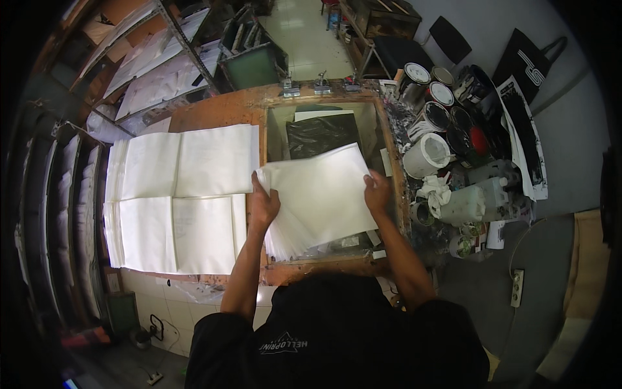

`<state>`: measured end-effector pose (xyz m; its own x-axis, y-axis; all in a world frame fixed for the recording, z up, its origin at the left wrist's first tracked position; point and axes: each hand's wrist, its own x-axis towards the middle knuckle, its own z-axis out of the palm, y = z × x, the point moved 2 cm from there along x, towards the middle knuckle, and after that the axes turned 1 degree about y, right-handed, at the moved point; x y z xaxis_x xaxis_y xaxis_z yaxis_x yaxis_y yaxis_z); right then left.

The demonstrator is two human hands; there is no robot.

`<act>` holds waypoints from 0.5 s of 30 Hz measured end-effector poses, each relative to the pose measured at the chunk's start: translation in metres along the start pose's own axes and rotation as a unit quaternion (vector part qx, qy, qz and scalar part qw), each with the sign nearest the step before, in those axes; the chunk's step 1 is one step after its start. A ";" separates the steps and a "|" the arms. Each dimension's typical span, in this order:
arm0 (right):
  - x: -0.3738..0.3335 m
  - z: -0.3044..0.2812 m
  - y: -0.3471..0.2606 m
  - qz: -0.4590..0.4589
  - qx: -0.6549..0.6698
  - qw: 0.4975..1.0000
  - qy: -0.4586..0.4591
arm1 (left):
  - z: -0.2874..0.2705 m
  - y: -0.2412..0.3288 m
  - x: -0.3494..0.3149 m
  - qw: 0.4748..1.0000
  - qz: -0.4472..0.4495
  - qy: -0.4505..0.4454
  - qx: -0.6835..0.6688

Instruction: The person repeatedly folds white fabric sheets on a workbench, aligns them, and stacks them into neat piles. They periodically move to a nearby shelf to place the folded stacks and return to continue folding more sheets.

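A fanned stack of thin white sheets (321, 194) is held up between my two hands, its lower left edges spread apart. My left hand (264, 206) grips the stack's left edge, thumb on top. On the opposite edge, my right hand (378, 193) pinches near the upper right corner. Below the stack lies a wood-framed glass panel (372, 139) set in the table, partly covered by the sheets. A crinkled black sheet (322, 133) rests on that panel, beyond the stack. Left of my left hand, overlapping piles of white sheets (210, 159) lie in two rows.
Metal hinge clamps (322, 84) line the table's far edge. Paint cans (416, 73), a white tub (427, 155) and plastic jugs (463, 202) crowd the right side. Racks with sheets (155, 74) stand at the far left. A power strip (517, 288) hangs at the right.
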<state>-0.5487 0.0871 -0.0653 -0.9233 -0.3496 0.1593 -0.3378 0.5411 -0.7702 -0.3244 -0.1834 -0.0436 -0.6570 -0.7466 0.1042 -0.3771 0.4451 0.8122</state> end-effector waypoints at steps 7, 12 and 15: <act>-0.034 -0.072 -0.092 0.016 0.380 0.923 0.067 | -0.064 0.126 -0.055 0.975 0.106 0.065 -0.183; -0.001 -0.040 -0.056 0.035 0.226 0.970 0.087 | -0.041 0.122 -0.028 0.980 0.049 0.109 -0.159; 0.009 -0.049 -0.071 0.066 0.194 0.970 0.130 | -0.044 0.123 -0.013 0.965 0.056 0.166 -0.193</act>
<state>-0.5422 0.0826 0.0212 -0.9859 -0.0643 0.1544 -0.1649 0.2213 -0.9612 -0.3331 -0.1407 0.0801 -0.4097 -0.8501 0.3308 -0.0010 0.3630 0.9318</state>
